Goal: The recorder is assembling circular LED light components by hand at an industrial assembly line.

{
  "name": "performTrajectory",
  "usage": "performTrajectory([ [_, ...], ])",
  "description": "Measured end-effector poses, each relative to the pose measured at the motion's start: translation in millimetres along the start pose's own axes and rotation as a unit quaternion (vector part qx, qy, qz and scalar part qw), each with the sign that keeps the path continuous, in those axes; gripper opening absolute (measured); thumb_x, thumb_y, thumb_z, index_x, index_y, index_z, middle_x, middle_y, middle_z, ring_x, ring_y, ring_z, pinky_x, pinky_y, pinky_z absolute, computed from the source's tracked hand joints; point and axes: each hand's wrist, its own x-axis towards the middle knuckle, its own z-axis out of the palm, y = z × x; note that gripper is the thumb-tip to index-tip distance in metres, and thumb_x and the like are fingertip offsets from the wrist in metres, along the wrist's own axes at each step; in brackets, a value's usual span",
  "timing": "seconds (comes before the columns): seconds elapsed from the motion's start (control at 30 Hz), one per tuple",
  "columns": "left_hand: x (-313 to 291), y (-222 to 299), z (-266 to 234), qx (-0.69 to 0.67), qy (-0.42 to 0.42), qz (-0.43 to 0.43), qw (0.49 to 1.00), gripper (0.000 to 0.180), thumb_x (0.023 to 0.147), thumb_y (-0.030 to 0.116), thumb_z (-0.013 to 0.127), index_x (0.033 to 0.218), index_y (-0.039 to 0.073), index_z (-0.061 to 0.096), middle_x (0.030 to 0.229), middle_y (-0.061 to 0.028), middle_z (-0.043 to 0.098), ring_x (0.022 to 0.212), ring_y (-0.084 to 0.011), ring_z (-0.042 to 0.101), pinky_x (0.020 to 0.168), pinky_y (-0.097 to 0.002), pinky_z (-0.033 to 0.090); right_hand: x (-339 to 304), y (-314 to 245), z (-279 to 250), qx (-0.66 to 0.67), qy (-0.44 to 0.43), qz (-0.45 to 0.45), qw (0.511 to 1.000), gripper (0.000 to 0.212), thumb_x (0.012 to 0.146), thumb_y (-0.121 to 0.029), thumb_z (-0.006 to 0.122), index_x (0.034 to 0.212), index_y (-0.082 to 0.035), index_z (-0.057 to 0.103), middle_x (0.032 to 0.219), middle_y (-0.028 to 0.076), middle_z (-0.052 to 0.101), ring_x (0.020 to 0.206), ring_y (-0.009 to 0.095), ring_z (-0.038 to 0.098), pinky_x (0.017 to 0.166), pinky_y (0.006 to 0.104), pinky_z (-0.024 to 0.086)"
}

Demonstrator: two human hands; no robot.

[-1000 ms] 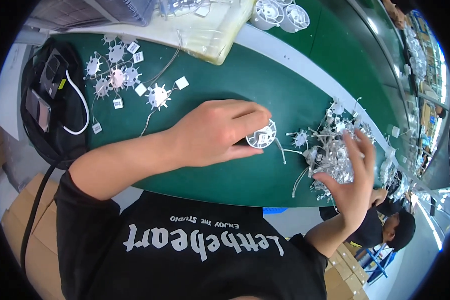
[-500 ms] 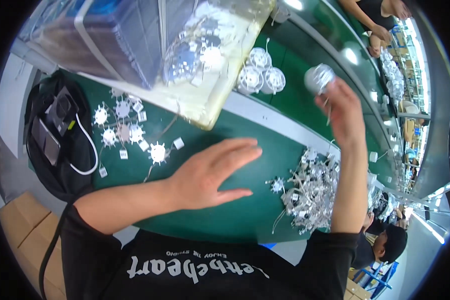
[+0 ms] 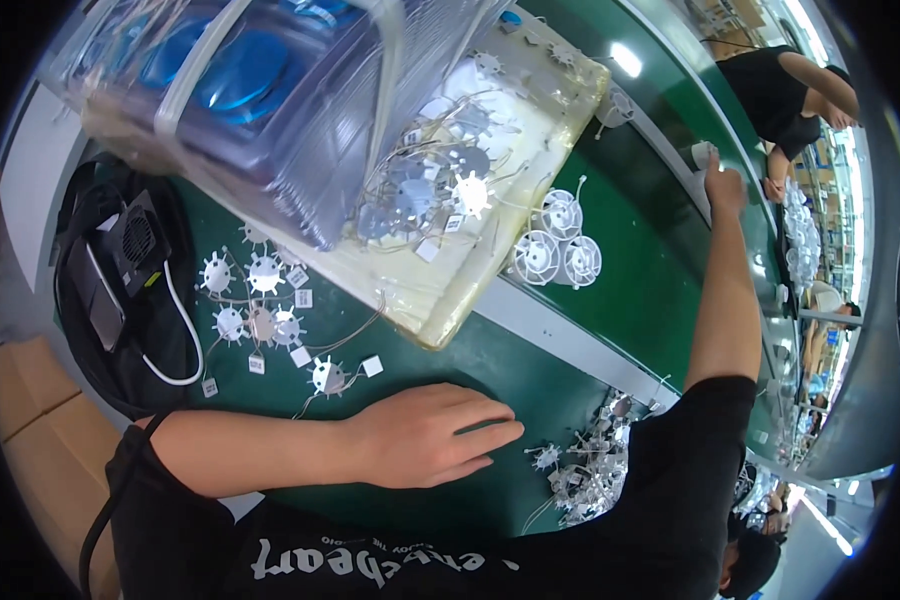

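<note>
My right arm is stretched far out over the green belt, and my right hand has its fingers at a small white round part, seemingly gripping it; its far side is hard to make out. My left hand rests palm down over the green table, fingers stretched out, with nothing in it. Three white spoked round housings stand together on the belt. A heap of silvery star-shaped discs with wires lies by my right upper arm. More star-shaped discs with white connectors are spread at the left.
A foam slab bears wired discs and a plastic-wrapped stack of blue round things. At the left sits a black bag with a device and white cable. A metal rail edges the belt. Co-workers are beyond it.
My right hand has moved farther out across the belt with the white round part. My left hand has flattened lower over the table. The whole view has shifted.
</note>
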Motion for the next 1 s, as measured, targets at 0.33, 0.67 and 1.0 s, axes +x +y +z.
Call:
performTrajectory([
  [0.33, 2.9, 2.1, 3.2, 0.023, 0.0, 0.012, 1.0, 0.051, 0.09, 0.014, 0.083, 0.138, 0.007, 0.066, 0.127, -0.0116, 0.07, 0.112, -0.0318, 0.071, 0.096, -0.0432, 0.06, -153.8, -118.8, -43.5, 0.228, 0.002, -0.496, 0.838, 0.069, 0.092, -0.029, 0.087, 0.153, -0.017, 0.058, 0.14, 0.014, 0.071, 0.116, 0.028, 0.073, 0.097, 0.0395, 0.059],
  [0.67, 8.2, 8.8, -10.5, 0.008, 0.202, 0.019, 0.979, 0.078, 0.08, 0.01, 0.091, 0.151, 0.004, 0.057, 0.124, -0.0143, 0.07, 0.113, -0.0362, 0.07, 0.105, -0.0466, 0.055, -373.9, -11.5, -191.8, 0.312, -0.166, -0.483, 0.801, 0.061, 0.08, 0.001, 0.082, 0.138, -0.004, 0.063, 0.136, 0.015, 0.067, 0.118, 0.03, 0.069, 0.103, 0.0433, 0.056],
  [1.0, 0.5, 6.3, 1.5, -0.015, -0.061, -0.02, 0.998, 0.088, 0.076, 0.012, 0.094, 0.154, 0.004, 0.055, 0.126, -0.0119, 0.069, 0.111, -0.034, 0.069, 0.1, -0.0453, 0.057, -528.0, 32.0, -201.0, 0.313, -0.13, -0.484, 0.806, 0.046, 0.077, 0.01, 0.077, 0.121, -0.002, 0.072, 0.121, 0.018, 0.072, 0.112, 0.038, 0.07, 0.093, 0.0419, 0.058],
])
